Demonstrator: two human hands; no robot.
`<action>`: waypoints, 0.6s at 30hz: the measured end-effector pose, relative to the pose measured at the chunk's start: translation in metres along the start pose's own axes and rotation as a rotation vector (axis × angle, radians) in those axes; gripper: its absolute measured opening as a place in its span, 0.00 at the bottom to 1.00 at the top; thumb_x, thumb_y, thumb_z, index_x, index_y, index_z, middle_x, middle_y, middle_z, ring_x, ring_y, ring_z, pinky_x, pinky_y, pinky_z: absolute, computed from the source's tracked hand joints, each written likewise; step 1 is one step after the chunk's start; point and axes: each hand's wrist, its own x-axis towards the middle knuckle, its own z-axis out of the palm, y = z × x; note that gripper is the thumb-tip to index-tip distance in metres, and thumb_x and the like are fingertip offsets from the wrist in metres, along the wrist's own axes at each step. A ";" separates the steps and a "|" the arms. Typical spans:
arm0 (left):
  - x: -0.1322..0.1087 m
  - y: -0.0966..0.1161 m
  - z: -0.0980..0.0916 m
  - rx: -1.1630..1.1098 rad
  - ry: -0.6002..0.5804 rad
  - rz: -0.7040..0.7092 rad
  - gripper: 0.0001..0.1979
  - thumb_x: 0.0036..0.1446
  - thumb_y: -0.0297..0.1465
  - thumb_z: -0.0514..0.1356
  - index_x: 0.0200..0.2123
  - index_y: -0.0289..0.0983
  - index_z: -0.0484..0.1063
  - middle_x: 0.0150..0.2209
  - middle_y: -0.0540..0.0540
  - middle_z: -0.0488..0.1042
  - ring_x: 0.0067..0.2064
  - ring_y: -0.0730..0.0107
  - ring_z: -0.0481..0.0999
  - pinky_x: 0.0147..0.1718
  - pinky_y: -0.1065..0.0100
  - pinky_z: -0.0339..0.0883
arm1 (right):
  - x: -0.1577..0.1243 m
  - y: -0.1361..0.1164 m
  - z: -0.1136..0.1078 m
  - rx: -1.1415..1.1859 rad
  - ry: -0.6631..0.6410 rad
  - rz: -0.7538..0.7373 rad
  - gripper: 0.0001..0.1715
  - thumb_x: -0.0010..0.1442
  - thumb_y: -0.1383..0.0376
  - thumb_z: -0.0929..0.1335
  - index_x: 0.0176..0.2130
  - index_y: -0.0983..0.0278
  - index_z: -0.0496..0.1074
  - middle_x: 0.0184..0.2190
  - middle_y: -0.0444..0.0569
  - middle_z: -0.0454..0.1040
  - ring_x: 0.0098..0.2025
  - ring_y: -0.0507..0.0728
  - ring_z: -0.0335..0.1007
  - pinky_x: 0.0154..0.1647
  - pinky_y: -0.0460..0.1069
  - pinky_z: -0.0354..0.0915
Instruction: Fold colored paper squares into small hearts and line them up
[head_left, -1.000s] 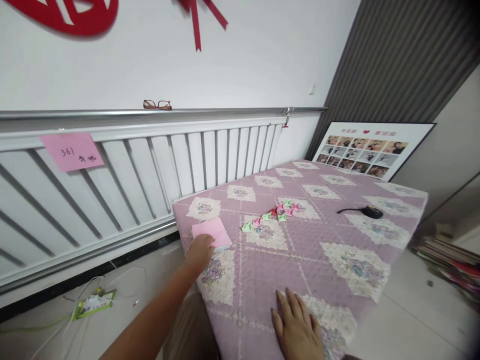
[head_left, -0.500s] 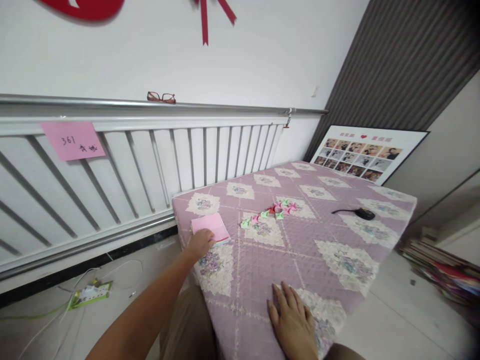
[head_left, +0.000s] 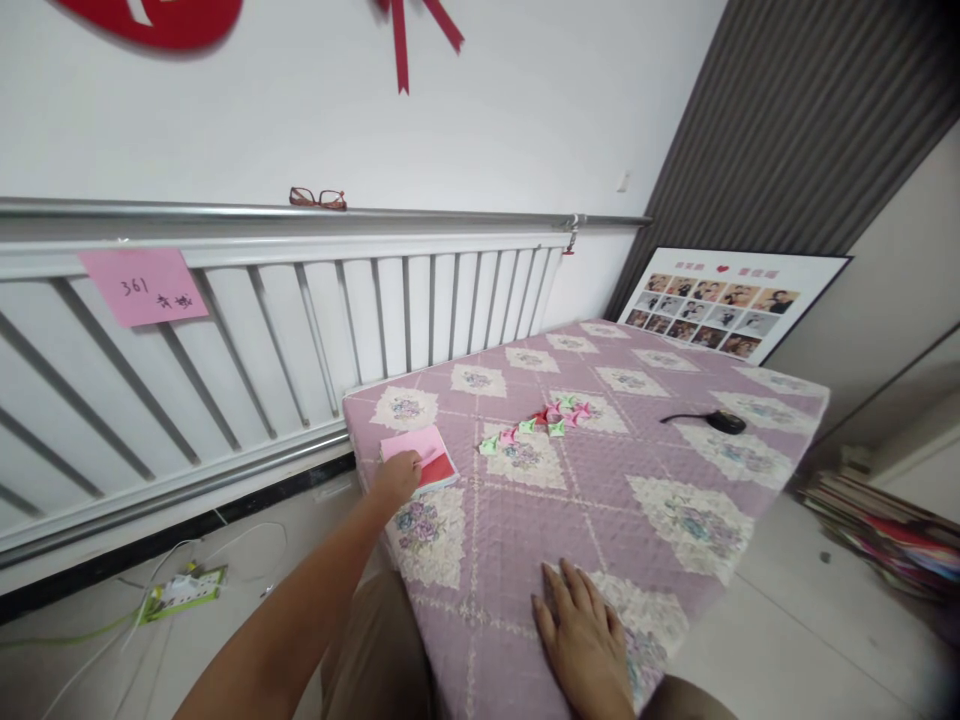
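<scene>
My left hand (head_left: 400,477) is at the near corner of a stack of square coloured paper (head_left: 442,470) on the table's left side. Its fingers pinch the top pink sheet (head_left: 411,442), whose corner is lifted and bent back. Red paper shows beneath that sheet. My right hand (head_left: 581,625) lies flat on the flowered purple tablecloth (head_left: 517,560) near the front edge, fingers stretched out and holding nothing. Several small folded paper pieces (head_left: 527,426) in green, pink and red stand in a loose cluster beyond the hands.
A black corded device (head_left: 726,422) lies toward the table's right side. A photo board (head_left: 720,305) leans at the far end. The white radiator (head_left: 375,310) runs along the left, with glasses (head_left: 318,198) on the pipe above. A power strip (head_left: 184,592) sits on the floor.
My left hand has drawn slightly back toward me and left, peeling up the pink sheet's corner and baring red paper below. My right hand stays flat in place.
</scene>
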 end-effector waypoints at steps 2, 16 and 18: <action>-0.006 0.009 -0.011 0.029 0.040 0.006 0.11 0.60 0.26 0.49 0.35 0.37 0.71 0.39 0.42 0.73 0.43 0.62 0.71 0.44 0.65 0.61 | 0.000 0.001 0.001 0.023 0.017 -0.003 0.29 0.61 0.53 0.59 0.57 0.60 0.66 0.62 0.51 0.61 0.64 0.63 0.51 0.60 0.61 0.50; -0.210 0.113 0.062 0.027 -0.228 0.535 0.07 0.61 0.28 0.52 0.38 0.39 0.71 0.40 0.45 0.73 0.41 0.60 0.69 0.41 0.60 0.64 | -0.042 0.012 -0.012 0.448 0.003 -0.416 0.22 0.53 0.71 0.64 0.46 0.58 0.74 0.54 0.50 0.70 0.60 0.60 0.58 0.58 0.58 0.56; -0.226 0.107 0.056 -0.070 -0.252 0.590 0.08 0.61 0.30 0.54 0.41 0.41 0.70 0.43 0.45 0.73 0.43 0.60 0.69 0.44 0.60 0.63 | -0.056 0.017 -0.014 0.486 -0.009 -0.401 0.18 0.53 0.72 0.64 0.42 0.59 0.76 0.51 0.51 0.73 0.59 0.60 0.60 0.57 0.58 0.56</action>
